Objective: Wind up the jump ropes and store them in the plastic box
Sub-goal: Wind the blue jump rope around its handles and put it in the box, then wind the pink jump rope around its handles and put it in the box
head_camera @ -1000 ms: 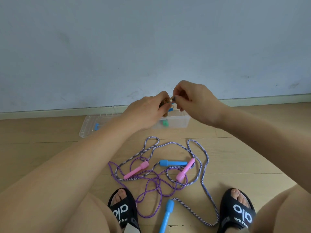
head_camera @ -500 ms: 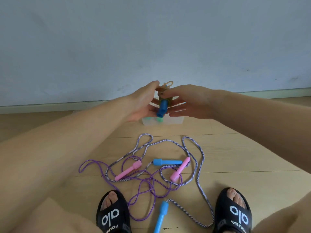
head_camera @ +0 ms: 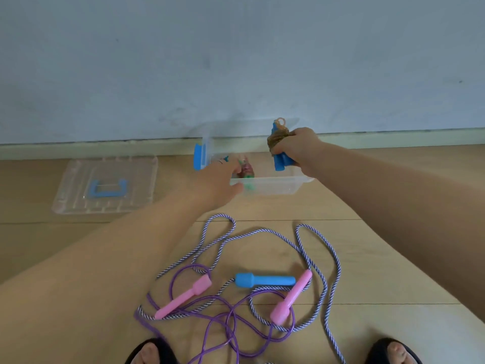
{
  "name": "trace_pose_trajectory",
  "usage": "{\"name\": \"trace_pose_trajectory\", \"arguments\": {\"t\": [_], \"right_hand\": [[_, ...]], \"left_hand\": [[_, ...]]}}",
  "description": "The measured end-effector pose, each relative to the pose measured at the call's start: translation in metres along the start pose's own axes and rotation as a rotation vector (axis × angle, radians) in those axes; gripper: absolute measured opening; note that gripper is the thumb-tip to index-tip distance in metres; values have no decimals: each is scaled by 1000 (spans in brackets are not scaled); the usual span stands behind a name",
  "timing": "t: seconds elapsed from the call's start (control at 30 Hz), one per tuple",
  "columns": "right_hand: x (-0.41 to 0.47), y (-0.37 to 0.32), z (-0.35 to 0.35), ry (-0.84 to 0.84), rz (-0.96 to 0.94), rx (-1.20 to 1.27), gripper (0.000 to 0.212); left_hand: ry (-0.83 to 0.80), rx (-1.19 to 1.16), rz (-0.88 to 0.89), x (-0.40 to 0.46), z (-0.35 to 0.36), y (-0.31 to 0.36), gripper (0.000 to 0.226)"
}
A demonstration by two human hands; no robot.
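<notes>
Jump ropes lie partly loose on the wooden floor (head_camera: 367,200) and partly packed away, and scanning from the left, the first thing is the clear lid (head_camera: 105,185) with its blue handle, flat on the floor near the wall. Next comes the left hand (head_camera: 217,179), reaching forward with fingers relaxed and fairly straight, touching the near rim of the plastic box (head_camera: 273,186); it holds nothing. The clear box sits on the floor close to the skirting board, a blue latch (head_camera: 200,156) at its left end, and inside it a wound rope with green handles (head_camera: 246,174) is visible. Above the box's right end, the right hand (head_camera: 296,148) has its grip closed around a wound bundle with blue handles (head_camera: 279,145), brownish cord wrapped tightly round the handles, held upright over the box. Nearer the feet, a purple rope (head_camera: 231,329) with two pink handles (head_camera: 183,298) lies tangled with a striped blue-and-white rope (head_camera: 333,261), one blue handle (head_camera: 265,280) of which rests between the pink ones. Two black sandals (head_camera: 393,350) show at the bottom edge.
</notes>
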State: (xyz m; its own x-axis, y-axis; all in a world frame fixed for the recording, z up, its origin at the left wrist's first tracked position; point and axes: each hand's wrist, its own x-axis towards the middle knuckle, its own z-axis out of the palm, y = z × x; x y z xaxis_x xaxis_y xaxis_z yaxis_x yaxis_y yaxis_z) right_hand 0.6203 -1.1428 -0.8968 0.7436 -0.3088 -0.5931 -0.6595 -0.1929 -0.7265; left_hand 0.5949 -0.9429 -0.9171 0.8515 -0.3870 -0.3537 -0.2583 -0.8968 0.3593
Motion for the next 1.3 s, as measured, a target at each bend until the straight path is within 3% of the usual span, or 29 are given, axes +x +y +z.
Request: {"name": "trace_pose_trajectory", "arguments": {"t": [0.13,0.23,0.47,0.6,0.7,0.83,0.93,1.03,1.13,1.17,1.3], "right_hand": [[52,7,24,56,15,-229,9],[72,19,37,104,-21,-510,26],[96,43,56,-80,-127,-927,35],[94,40,56,-146,-141,-990,33],[84,37,53,-56,-207,-1003,17],[61,47,46,273,-465,-863,37],[27,56,36,379,-723,-812,25],[-15,84,33,332,-890,-803,22],[-58,134,40,132,-963,-990,30],[-71,154,43,25,-933,-1073,34],[-117,223,54,-368,-726,-1421,48]], "left_hand": [[93,18,86,34,25,-18,8],[131,3,171,45,35,-28,9],[105,-59,248,51,33,-33,11],[143,32,267,51,32,-32,12],[253,205,300,52,35,-28,10],[418,589,260,34,53,-12,28],[486,533,321,9,62,-7,37],[295,473,309,-21,69,-6,32],[-180,378,-17,-55,94,-26,26],[-271,302,-101,-69,102,-33,29],[-370,210,-298,-120,134,-59,30]]}}
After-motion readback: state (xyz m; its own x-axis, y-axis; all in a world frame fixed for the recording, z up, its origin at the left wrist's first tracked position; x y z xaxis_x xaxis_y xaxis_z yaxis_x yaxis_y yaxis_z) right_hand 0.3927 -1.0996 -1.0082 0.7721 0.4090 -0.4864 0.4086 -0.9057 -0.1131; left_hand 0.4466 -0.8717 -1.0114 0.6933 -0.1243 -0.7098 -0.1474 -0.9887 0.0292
